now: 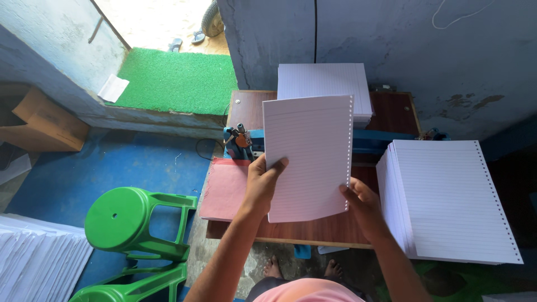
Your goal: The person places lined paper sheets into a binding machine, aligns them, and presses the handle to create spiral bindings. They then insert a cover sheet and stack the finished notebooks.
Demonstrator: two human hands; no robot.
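Note:
A thin sheaf of white ruled paper [307,154] with a row of punched holes down its right edge is held up above a brown wooden table [313,229]. My left hand [262,184] grips its lower left edge, thumb on the front. My right hand [362,204] pinches the lower right corner. Behind the sheaf, a blue punching machine [244,141] sits across the table, mostly hidden by the paper.
A tall stack of punched ruled paper [447,201] lies at my right. Another ruled stack [324,81] rests at the table's far edge. A pink board [226,187] lies on the table's left. Green plastic stools [131,223] stand left, beside more paper [39,263]. A green doormat [179,81] lies at the doorway.

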